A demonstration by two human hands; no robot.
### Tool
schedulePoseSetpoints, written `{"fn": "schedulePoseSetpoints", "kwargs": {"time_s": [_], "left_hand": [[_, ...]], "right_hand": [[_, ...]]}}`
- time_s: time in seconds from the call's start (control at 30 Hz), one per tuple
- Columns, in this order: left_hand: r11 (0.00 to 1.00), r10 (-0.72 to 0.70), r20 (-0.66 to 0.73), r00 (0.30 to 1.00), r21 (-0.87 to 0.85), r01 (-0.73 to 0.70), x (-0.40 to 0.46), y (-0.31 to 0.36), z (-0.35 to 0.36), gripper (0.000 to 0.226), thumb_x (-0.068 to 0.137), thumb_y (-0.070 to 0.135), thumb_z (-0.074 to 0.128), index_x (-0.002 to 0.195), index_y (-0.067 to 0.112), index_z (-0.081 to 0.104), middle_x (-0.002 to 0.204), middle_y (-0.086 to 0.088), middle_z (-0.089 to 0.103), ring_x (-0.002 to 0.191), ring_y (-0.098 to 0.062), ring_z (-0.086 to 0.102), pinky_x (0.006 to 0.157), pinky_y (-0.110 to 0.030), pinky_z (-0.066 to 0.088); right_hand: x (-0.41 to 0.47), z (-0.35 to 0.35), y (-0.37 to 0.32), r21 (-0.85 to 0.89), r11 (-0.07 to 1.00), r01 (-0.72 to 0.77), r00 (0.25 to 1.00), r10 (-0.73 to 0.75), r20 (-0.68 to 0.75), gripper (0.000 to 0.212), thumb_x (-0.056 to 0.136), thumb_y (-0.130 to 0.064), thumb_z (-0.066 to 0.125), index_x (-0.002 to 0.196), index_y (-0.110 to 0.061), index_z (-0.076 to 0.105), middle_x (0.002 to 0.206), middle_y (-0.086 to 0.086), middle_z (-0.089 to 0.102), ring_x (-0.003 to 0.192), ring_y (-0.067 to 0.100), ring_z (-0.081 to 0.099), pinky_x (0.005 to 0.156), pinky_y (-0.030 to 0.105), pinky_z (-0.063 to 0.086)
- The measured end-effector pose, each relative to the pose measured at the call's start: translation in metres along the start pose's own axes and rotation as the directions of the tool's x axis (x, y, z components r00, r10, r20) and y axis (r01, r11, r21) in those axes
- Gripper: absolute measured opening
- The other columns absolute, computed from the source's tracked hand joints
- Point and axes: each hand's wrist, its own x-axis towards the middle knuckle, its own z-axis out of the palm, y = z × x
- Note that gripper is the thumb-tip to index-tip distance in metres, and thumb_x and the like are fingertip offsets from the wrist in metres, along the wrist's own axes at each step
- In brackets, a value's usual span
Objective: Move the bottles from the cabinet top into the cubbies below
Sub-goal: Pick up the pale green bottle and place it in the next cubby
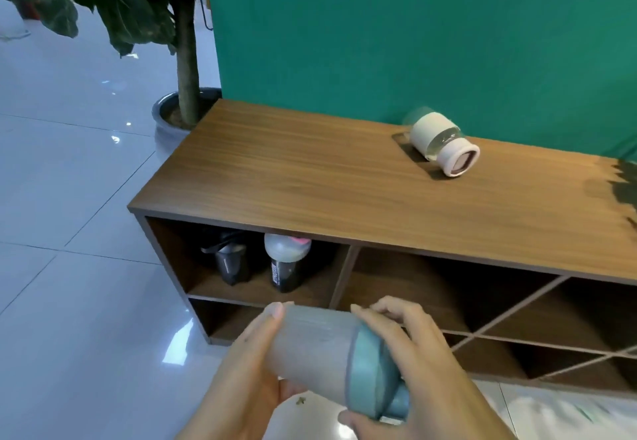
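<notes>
Head view, looking down on a wooden cabinet (344, 181), the landmark for all positions below. Both hands hold one frosted grey bottle (313, 353) on its side in front of the cabinet, level with its lower cubbies. Left hand (241, 370) cups the bottle's base end, fingers curled around the body with one fingertip showing over the top. Right hand (413, 370) wraps the teal lid (370, 374), fingers over the top of the lid and thumb beneath it. The bottle's base points toward the cabinet's left end; the lid points toward the viewer.

Inside the cabinet's upper left cubby (193, 267) stand two upright bottles: a black bottle (231, 263) on the left and, near it on the right, a dark bottle with a grey cap (286, 260). On the cabinet top, toward its rear right, a clear bottle with a cream sleeve (441, 143) lies on its side, lid toward the front. The cabinet's right section is divided by diagonal slats (517, 312). Behind the cabinet hangs a green backdrop (413, 32); off its rear left corner stands a potted plant (182, 60) on a pale tiled floor (69, 198).
</notes>
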Motion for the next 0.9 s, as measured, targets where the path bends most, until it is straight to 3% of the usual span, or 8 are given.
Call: {"fn": "schedulePoseSetpoints", "kwargs": {"time_s": [0.1, 0.17, 0.23, 0.33, 0.43, 0.6, 0.77, 0.9], "left_hand": [[0.998, -0.047, -0.039, 0.998, -0.03, 0.046, 0.002, -0.013, 0.014, 0.053, 0.082, 0.041, 0.07, 0.125, 0.011, 0.064, 0.115, -0.023, 0.072, 0.096, -0.034, 0.072, 0.066, -0.042, 0.061], [0.997, -0.072, -0.043, 0.996, -0.014, 0.072, 0.009, -0.021, 0.024, 0.044, 0.09, 0.039, 0.065, 0.124, 0.011, 0.064, 0.111, -0.024, 0.073, 0.089, -0.035, 0.074, 0.066, -0.043, 0.061], [0.992, -0.126, -0.023, 0.992, 0.0, 0.126, 0.017, -0.03, 0.029, 0.05, 0.088, 0.041, 0.069, 0.128, 0.011, 0.062, 0.118, -0.026, 0.072, 0.099, -0.038, 0.074, 0.071, -0.048, 0.062], [0.983, -0.156, -0.029, 0.987, 0.097, 0.158, 0.027, -0.041, 0.034, 0.051, 0.09, 0.044, 0.068, 0.129, 0.012, 0.062, 0.123, -0.022, 0.07, 0.11, -0.037, 0.07, 0.08, -0.05, 0.062], [0.942, -0.182, -0.091, 0.979, 0.271, 0.2, 0.038, -0.042, 0.035, 0.055, 0.095, 0.053, 0.053, 0.133, 0.014, 0.06, 0.124, -0.015, 0.069, 0.106, -0.036, 0.071, 0.09, -0.051, 0.059], [0.921, -0.119, -0.159, 0.98, 0.351, 0.169, 0.051, -0.033, 0.027, 0.051, 0.098, 0.052, 0.048, 0.137, 0.02, 0.056, 0.119, -0.014, 0.072, 0.104, -0.034, 0.072, 0.09, -0.054, 0.058], [0.92, -0.103, -0.2, 0.974, 0.352, 0.17, 0.06, -0.03, 0.024, 0.04, 0.1, 0.049, 0.045, 0.123, 0.02, 0.059, 0.11, -0.014, 0.073, 0.097, -0.034, 0.072, 0.091, -0.055, 0.058], [0.924, -0.101, -0.226, 0.969, 0.339, 0.175, 0.07, -0.027, 0.02, 0.034, 0.1, 0.049, 0.044, 0.114, 0.022, 0.06, 0.102, -0.013, 0.074, 0.092, -0.033, 0.073, 0.085, -0.052, 0.06]], "right_hand": [[-0.011, 0.019, 0.018, 0.444, 0.883, -0.148, 0.934, 0.273, -0.231, 0.118, 0.04, -0.061, 0.09, 0.122, -0.079, 0.007, 0.13, -0.049, 0.018, 0.122, -0.027, 0.025, 0.085, 0.001, 0.034], [-0.017, 0.035, 0.026, 0.722, 0.669, -0.176, 0.884, 0.43, -0.183, 0.119, 0.033, -0.045, 0.097, 0.115, -0.078, 0.018, 0.127, -0.034, 0.04, 0.114, -0.009, 0.049, 0.079, 0.012, 0.047], [-0.02, 0.052, 0.038, 0.822, 0.548, -0.154, 0.857, 0.488, -0.164, 0.107, 0.03, -0.037, 0.095, 0.114, -0.065, 0.035, 0.125, -0.017, 0.052, 0.108, 0.01, 0.059, 0.08, 0.024, 0.053], [-0.019, 0.056, 0.051, 0.832, 0.54, -0.129, 0.782, 0.571, -0.249, 0.087, 0.047, -0.018, 0.097, 0.114, -0.042, 0.047, 0.118, -0.005, 0.055, 0.103, 0.014, 0.058, 0.068, 0.02, 0.053], [-0.003, 0.047, 0.076, 0.798, 0.576, -0.18, 0.756, 0.6, -0.263, 0.073, 0.064, -0.011, 0.09, 0.118, -0.034, 0.046, 0.112, -0.01, 0.052, 0.096, 0.01, 0.057, 0.056, 0.009, 0.05], [0.049, 0.034, 0.124, 0.518, 0.82, -0.245, 0.826, 0.456, -0.332, 0.074, 0.068, -0.023, 0.088, 0.125, -0.04, 0.043, 0.118, -0.013, 0.052, 0.107, 0.004, 0.056, 0.085, 0.022, 0.05], [0.112, 0.043, 0.15, 0.386, 0.871, -0.302, 0.834, 0.438, -0.335, 0.068, 0.07, -0.028, 0.084, 0.128, -0.024, 0.05, 0.121, -0.003, 0.051, 0.104, 0.013, 0.056, 0.083, 0.024, 0.044], [0.145, 0.059, 0.163, 0.408, 0.827, -0.386, 0.818, 0.512, -0.263, 0.061, 0.071, -0.034, 0.084, 0.124, -0.02, 0.056, 0.122, -0.002, 0.052, 0.115, 0.019, 0.053, 0.086, 0.025, 0.039]]}}
